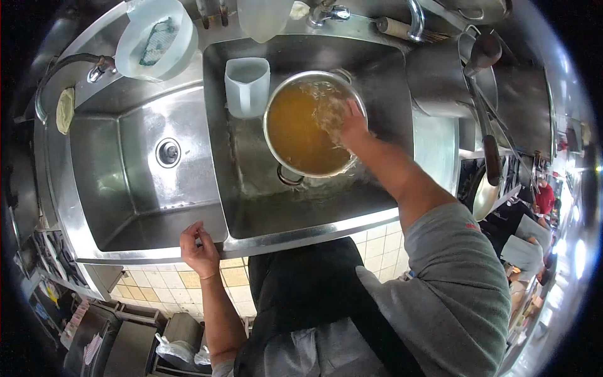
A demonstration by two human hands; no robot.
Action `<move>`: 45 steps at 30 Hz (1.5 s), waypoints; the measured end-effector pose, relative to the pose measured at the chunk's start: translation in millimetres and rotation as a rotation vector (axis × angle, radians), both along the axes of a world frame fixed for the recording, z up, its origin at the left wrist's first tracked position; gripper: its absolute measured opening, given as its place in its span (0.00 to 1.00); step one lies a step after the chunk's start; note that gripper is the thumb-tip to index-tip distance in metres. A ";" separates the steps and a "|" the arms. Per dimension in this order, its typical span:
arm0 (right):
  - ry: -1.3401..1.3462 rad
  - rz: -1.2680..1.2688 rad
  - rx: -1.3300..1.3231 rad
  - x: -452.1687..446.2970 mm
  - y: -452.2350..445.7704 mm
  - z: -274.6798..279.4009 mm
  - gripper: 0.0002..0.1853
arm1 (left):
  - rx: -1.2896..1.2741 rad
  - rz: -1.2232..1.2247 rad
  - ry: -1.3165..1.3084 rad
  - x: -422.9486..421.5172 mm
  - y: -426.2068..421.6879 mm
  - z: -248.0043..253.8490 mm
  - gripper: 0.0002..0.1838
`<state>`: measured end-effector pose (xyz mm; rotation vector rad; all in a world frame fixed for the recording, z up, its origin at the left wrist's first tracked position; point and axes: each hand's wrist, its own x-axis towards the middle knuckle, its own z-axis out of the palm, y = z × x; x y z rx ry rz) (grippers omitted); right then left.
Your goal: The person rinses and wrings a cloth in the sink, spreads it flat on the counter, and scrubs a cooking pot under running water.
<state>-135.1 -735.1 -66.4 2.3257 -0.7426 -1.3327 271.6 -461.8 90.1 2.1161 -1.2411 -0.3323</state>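
Note:
A large round metal pot (300, 129) stands in the right-hand sink basin, filled with cloudy yellow-brown liquid. My right hand (353, 125) reaches over its right side, fingers dipped into the churned, foamy surface. Splash and motion hide those fingers, so whether they grip anything cannot be made out. On the front rim of the sink, below the left basin, rests my left hand (200, 249). Its fingers are loosely bent with a gap by the thumb, and no object shows in it. A translucent white pitcher (247, 88) is in the basin just left of the pot.
The left basin (125, 182) has a drain (168, 152). Behind it sits a white tub (157, 44) with a green-and-white item inside. Faucets (330, 14) line the back. A big stockpot (440, 75) and long-handled utensils (483, 107) crowd the right. Another person (524, 245) is far right.

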 end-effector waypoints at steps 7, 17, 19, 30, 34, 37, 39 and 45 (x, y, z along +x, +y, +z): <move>-0.600 -0.944 0.355 70.4 82.9 -7.3 0.19 | -0.011 0.018 -0.016 -2.1 -2.8 2.0 0.06; -2.553 -2.362 0.019 133.5 -55.0 15.2 0.10 | -0.011 0.008 0.027 -2.4 -3.0 0.8 0.06; -2.898 -2.259 -0.096 79.0 -60.2 20.6 0.13 | -0.001 0.012 0.023 -0.3 -1.6 -0.8 0.06; -1.680 -1.892 0.040 146.2 -49.2 -20.9 0.15 | 0.020 -0.017 -0.041 1.2 -2.0 -1.5 0.06; -0.948 -1.678 0.571 130.6 -9.3 -11.7 0.19 | 0.045 0.055 0.102 -1.8 -0.4 -1.4 0.06; -0.864 -1.443 0.395 105.1 30.1 -1.2 0.20 | 0.028 -0.002 0.013 0.8 -1.2 -2.0 0.06; -0.556 -1.060 0.478 60.3 27.5 12.2 0.21 | 0.046 0.014 0.016 -0.7 -3.5 2.0 0.06; -0.241 -0.212 0.073 5.6 -60.7 55.0 0.15 | 0.027 0.030 0.049 1.8 1.0 -5.6 0.06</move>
